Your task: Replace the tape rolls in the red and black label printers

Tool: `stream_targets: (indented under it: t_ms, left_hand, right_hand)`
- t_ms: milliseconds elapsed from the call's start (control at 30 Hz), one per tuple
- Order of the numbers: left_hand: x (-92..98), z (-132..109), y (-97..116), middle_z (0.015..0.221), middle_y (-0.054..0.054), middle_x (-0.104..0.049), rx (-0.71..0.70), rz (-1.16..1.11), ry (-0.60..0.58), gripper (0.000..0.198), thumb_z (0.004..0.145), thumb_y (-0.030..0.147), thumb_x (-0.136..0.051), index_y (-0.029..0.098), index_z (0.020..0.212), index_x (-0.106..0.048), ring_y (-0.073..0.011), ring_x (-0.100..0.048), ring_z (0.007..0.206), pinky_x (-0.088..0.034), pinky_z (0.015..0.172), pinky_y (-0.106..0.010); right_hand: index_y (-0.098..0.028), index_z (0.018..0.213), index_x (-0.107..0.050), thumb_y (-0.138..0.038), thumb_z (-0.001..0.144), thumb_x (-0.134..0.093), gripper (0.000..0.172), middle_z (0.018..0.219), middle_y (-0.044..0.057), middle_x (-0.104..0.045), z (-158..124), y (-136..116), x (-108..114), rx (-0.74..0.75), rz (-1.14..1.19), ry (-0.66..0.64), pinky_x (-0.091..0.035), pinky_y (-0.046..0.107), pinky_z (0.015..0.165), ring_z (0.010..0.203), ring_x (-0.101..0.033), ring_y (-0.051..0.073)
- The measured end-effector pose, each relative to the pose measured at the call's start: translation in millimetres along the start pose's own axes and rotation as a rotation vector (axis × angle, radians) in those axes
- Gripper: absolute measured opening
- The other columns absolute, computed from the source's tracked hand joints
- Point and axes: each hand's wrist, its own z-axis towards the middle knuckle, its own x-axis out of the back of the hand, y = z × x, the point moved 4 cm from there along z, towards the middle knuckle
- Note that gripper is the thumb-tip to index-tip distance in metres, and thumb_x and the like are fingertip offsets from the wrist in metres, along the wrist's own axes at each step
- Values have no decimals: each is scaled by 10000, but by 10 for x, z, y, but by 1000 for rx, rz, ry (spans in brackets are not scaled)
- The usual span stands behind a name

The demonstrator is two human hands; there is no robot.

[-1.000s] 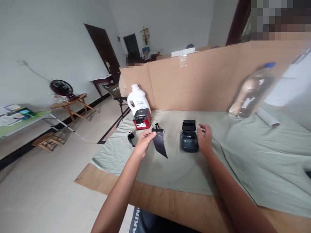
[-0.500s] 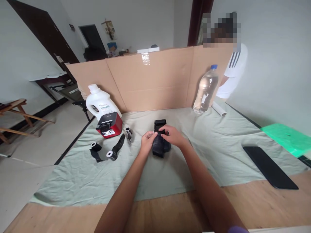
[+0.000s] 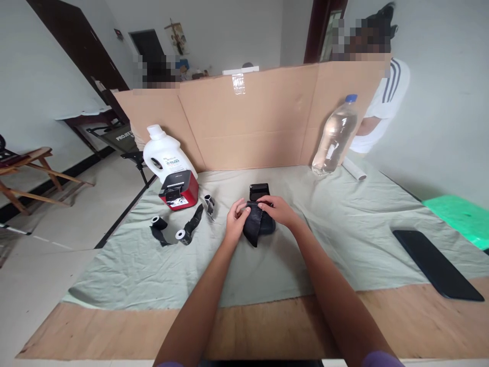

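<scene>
In the middle of the cloth sits a small black device (image 3: 269, 225) with its lid (image 3: 259, 191) raised at the far side. It looks like a portable receipt printer. A black paper strip (image 3: 252, 225) lies over its left part, and the strip's near end tapers to a point. My left hand (image 3: 236, 220) pinches the strip's upper left edge between thumb and fingers. With thumb and fingertips pressed together, my right hand (image 3: 281, 210) grips its upper right edge, close to the lid. The inside of the device is covered by the strip and my fingers.
Left are paper rolls (image 3: 184, 237), a red-and-black printer (image 3: 181, 191) and a white detergent jug (image 3: 168, 153). A cardboard screen (image 3: 252, 127) stands behind. Right are a water bottle (image 3: 336, 137), a white tube (image 3: 354, 169) and a black phone-like slab (image 3: 437, 265). A person stands beyond.
The strip's near end has turned from squared to pointed, and it sits skewed to the left. Both hands stay at the strip. The whole view has shifted slightly.
</scene>
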Motion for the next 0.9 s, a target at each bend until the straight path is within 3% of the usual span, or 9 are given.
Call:
stream_targets:
  t_ms: [100,400,600,767,900]
  left_hand:
    - [43,8,-38,1194,-102,-722,-54,43,-56,662,712,436,-841,180,1289,-643,-156,-680,876,-532,822,-276]
    - [64,30,-163,1008,-97,-769,-59,49,-41,491,718,434,-828,147,1097,-704,-182,-706,878,-542,837,-303]
    - [47,28,-140,935,-72,-763,-67,53,-31,467,714,443,-823,150,1054,-696,-169,-696,834,-540,813,-295]
    - [22,4,-110,764,6,-691,-82,99,-31,539,753,386,-799,152,1214,-649,-129,-645,739,-515,772,-263]
    - [10,-11,-101,775,13,-688,-90,115,-42,608,770,350,-787,148,1310,-594,-109,-633,748,-497,802,-252]
  right_hand:
    - [-203,1054,-751,-286,926,-559,245,1035,62,-770,-3,-11,-12,8,-12,-8,-509,329,813,914,-683,202]
    - [-206,1068,-740,-288,957,-501,276,1110,82,-758,-17,-64,7,-2,-22,-41,-505,371,895,1006,-685,229]
    - [-192,1081,-704,-292,865,-596,261,968,55,-735,-9,-16,-24,-8,-8,-51,-503,335,769,818,-640,194]
    - [-203,1036,-685,-304,850,-580,236,824,17,-669,0,28,-14,-10,6,9,-475,326,737,747,-574,177]
    - [-217,1052,-664,-279,817,-584,255,873,16,-671,-10,63,41,-35,10,90,-466,327,744,747,-556,172]
